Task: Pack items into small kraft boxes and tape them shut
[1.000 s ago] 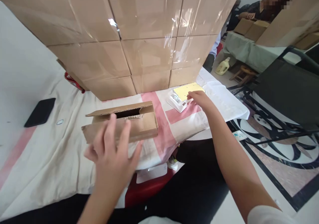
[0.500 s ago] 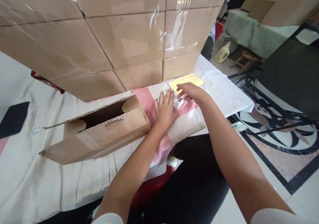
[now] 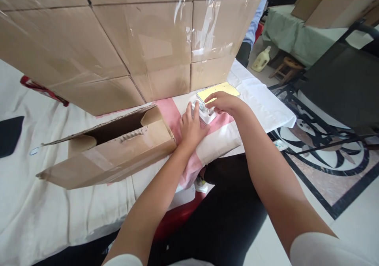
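A small white plastic tape dispenser (image 3: 207, 117), with a clear roundish part in it, sits on the pink-and-white cloth. My left hand (image 3: 192, 126) holds it from the left, fingertips along its far side and thumb by its near edge. Over its right end, my right hand (image 3: 223, 102) has its fingers bent and drawn together near the clear part; whatever lies between them is too small to make out. Just behind both hands lies a flat pale-yellow pad (image 3: 220, 90), partly covered by the right hand.
Taped cardboard boxes (image 3: 160, 41) form a tall wall behind the table. Left of my hands lies an open, narrow carton (image 3: 127, 151). A black flat item (image 3: 10, 135) is at far left. To the right stand a dark chair (image 3: 340, 84) and a yellow bottle (image 3: 261, 59).
The view has shifted slightly. My right hand has drawn its fingers in over the dispenser, and more of the white dispenser shows between my hands. My left hand stays at its left side.
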`<state>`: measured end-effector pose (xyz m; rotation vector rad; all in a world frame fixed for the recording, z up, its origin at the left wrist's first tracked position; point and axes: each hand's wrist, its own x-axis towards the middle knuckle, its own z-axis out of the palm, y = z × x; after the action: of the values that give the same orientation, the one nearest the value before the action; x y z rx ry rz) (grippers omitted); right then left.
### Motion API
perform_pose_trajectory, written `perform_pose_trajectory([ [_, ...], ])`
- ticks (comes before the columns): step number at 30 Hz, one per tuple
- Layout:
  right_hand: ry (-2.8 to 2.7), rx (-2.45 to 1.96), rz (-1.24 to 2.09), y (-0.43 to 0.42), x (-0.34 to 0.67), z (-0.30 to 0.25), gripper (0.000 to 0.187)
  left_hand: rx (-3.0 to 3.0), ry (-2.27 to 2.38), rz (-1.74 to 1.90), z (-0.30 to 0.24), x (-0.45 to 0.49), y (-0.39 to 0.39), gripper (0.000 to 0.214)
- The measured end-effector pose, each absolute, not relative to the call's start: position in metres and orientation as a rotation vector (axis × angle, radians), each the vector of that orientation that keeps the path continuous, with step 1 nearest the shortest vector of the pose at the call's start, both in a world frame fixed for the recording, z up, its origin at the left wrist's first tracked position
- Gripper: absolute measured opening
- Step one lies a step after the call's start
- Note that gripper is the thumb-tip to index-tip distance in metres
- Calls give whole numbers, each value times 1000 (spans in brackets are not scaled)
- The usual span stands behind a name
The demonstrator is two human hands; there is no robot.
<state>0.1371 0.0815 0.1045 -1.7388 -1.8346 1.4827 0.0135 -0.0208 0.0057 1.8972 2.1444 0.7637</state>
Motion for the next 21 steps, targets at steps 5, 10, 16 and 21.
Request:
perform_pose_trajectory([
  [5,-1684,-1694,1632,75,140,115,26,1928,2125,848,8,14,-22,102],
  [10,-1782,-1764,1547,70,143,117,25,1925,2149,871,8,15,-21,101],
  [16,-1930,-1794,1481,65,166,114,26,1917,2148,880,8,13,-22,98],
  [21,-2025,-1821,1447,61,181,110,26,1918,2153,875,9,12,-22,97],
])
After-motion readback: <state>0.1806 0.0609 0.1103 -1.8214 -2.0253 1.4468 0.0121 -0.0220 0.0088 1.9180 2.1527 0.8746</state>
